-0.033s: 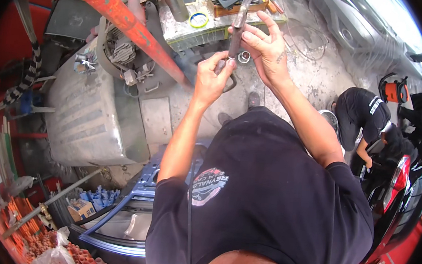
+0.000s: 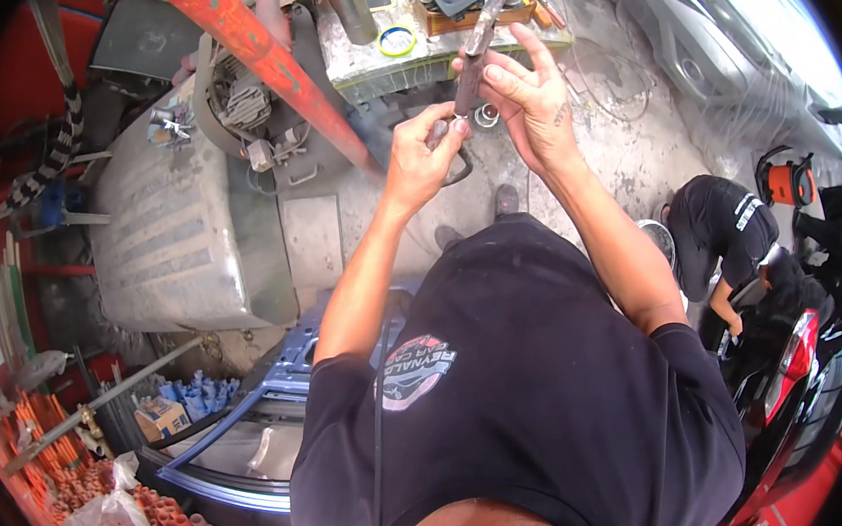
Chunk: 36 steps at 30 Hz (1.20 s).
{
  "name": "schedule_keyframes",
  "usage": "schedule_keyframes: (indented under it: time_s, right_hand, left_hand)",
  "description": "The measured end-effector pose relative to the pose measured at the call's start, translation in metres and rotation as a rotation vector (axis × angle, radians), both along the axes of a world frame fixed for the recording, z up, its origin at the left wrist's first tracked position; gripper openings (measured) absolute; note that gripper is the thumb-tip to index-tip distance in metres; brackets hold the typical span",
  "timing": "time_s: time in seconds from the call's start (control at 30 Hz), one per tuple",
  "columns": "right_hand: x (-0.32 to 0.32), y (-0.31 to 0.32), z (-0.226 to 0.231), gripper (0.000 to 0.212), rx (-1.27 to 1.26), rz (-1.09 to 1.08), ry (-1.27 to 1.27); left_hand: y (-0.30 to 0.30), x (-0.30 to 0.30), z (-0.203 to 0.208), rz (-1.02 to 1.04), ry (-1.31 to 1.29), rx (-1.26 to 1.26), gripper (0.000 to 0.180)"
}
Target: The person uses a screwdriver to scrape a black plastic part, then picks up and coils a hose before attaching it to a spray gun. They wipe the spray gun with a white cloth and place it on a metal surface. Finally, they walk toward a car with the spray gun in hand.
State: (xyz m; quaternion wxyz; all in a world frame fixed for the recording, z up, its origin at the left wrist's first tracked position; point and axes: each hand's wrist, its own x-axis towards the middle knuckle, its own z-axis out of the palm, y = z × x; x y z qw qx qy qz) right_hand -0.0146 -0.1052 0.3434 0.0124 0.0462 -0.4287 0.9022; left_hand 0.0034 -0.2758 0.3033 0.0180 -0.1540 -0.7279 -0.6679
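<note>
Head view: hands [image 2: 420, 156] over gray workshop floor [image 2: 602, 144], near cluttered workbench [image 2: 387, 82]

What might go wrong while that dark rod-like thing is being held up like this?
The dark rod-like thing might slip: the left hand grips it near its lower end, while some fingers of the right hand stick out rather than wrap around it. Its upper end overlaps the wooden tray in this view, so it might knock the things there, though how far apart they are is hard to judge.
</note>
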Motion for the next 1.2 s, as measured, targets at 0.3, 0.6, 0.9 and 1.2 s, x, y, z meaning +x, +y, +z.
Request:
schedule_keyframes:
  time_s: [0.3,0.6,0.9,1.2]
  right_hand:
    - [-0.013,-0.005,0.016,0.105,0.567,-0.153,-0.025]
    - [-0.015,0.018,0.001,0.062,0.122,0.187,0.003]
    - [-0.041,-0.004,-0.037,0.044,0.084,-0.09,-0.152]
    - [-0.044,-0.005,-0.053,0.029,0.179,-0.196,-0.238]
  left_hand:
    - [-0.005,-0.009,-0.006,0.186,0.302,-0.31,0.025]
    - [0.003,-0.007,-0.028,-0.202,0.048,-0.085,0.019]
    - [0.021,-0.032,-0.035,0.245,0.347,-0.592,0.016]
    - [0.035,-0.021,-0.048,0.272,0.31,-0.751,0.016]
